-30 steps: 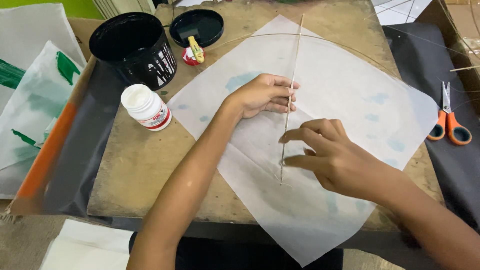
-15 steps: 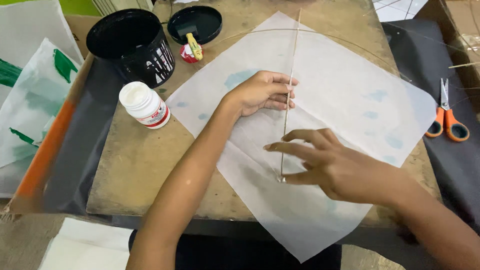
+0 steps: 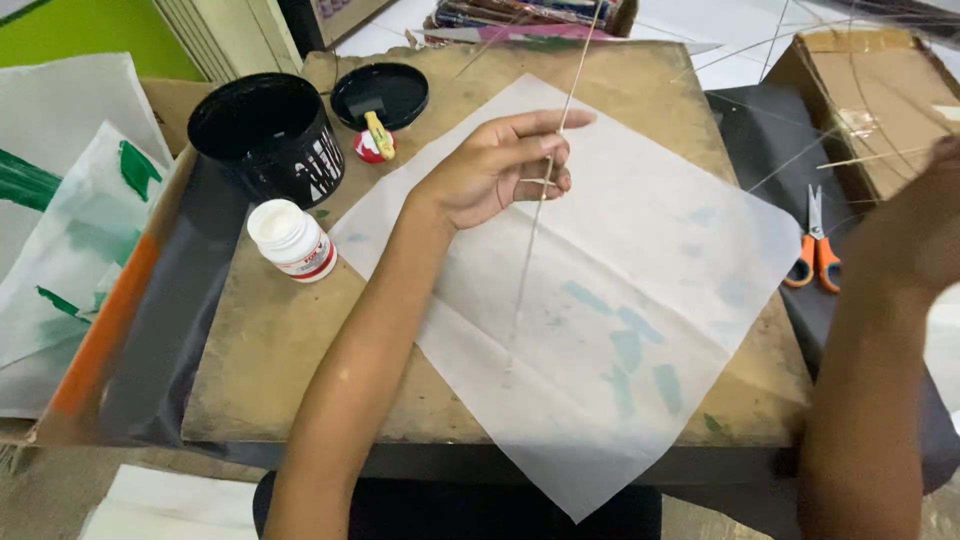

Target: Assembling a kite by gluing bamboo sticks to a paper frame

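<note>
A white, diamond-laid sheet of thin paper (image 3: 650, 300) covers a worn wooden board (image 3: 270, 340). A long thin stick (image 3: 530, 250) runs down the sheet's middle, lifted at its far end. My left hand (image 3: 495, 170) pinches this stick between its fingers, just above the paper. Over the table's right edge my right hand (image 3: 915, 230) is raised and blurred. Thin curved sticks (image 3: 860, 155) cross the air near it, and I cannot make out whether it holds one.
A black tub (image 3: 265, 135), its lid (image 3: 380, 95) with a small red and yellow object, and a white glue bottle (image 3: 290, 240) stand at the back left. Orange scissors (image 3: 812, 255) lie on a black sheet at right, near a cardboard box (image 3: 880, 100). Green-painted papers (image 3: 70, 230) lie left.
My right hand has left the stick's lower part and risen to the right edge. My left hand has lifted the stick slightly, and the view has shifted.
</note>
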